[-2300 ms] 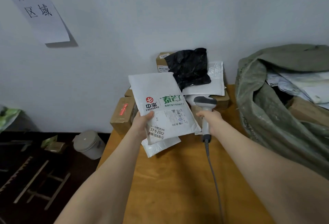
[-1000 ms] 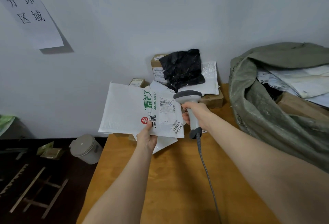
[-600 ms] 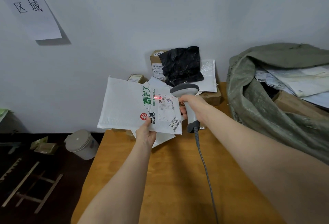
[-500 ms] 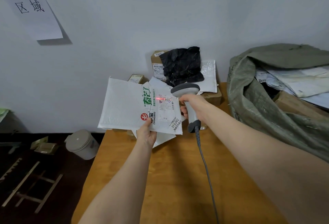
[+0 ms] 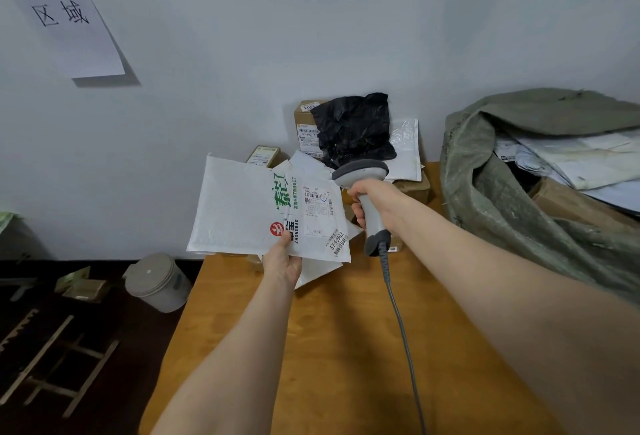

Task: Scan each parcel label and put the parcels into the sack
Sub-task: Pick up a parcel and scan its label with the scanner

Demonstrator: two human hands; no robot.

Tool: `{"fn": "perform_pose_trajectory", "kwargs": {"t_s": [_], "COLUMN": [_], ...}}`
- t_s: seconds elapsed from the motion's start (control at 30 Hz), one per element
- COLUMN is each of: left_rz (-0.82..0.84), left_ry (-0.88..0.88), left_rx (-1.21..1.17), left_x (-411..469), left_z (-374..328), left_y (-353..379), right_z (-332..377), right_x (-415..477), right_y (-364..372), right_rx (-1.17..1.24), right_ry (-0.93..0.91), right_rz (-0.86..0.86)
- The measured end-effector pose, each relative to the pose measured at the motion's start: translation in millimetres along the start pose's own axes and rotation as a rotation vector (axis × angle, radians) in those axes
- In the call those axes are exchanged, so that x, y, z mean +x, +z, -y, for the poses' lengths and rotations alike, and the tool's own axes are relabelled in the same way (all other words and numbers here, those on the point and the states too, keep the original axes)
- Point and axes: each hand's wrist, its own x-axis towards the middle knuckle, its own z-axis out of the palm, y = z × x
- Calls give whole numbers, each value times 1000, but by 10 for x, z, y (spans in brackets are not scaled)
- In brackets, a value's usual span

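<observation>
sideways mailer (image 5: 239, 213), label (image 5: 317, 211) toward scanner (image 5: 373, 223)

Materials & finishes

white mailer (image 5: 239, 213): plastic skin w/ fine bubble-pad dimpling, soft sheen; its label (image 5: 317, 209) looks like matt paper; scanner (image 5: 372, 206): smooth grey plastic, matt, darker grey at handle base; cable (image 5: 401, 324) looks rubbery; table (image 5: 329, 348): wood, smooth, orange-brown, low satin sheen, grain visible; sack (image 5: 502, 227): coarse woven fabric, olive green, rough & dull; black parcel (image 5: 356, 126): thin plastic film, crinkled, glossy in spots; boxes (image 5: 304, 116) behind it: plain brown cardboard, matt; wall sheet (image 5: 69, 19): matt white paper; bucket (image 5: 156, 282) on floor: smooth plastic, beige lid
</observation>
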Motion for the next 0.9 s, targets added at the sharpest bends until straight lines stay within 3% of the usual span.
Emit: {"fn": "perform_pose_trajectory", "kwargs": {"t_s": [0.33, 0.53, 0.67, 0.77, 0.9], "left_rz": [29, 144, 303, 327, 319], "left_ry": [-9, -39, -65, -39, 46], "left_rx": [99, 332, 386, 419, 491], "left_x": [-44, -20, -119, -237, -458], "left_z": [-102, -405, -549, -512, -375], "left_y": [31, 274, 716, 995, 1244], "right_z": [-31, 141, 364, 567, 772], "right_x": [99, 217, 269, 271, 238], "right_y": [20, -224, -548, -849, -1243], "right_rx": [41, 62, 71, 38, 65], "right_ry": [-37, -125, -127, -185, -207], "right_rz": [-101, -252, -317, -297, -112]}}
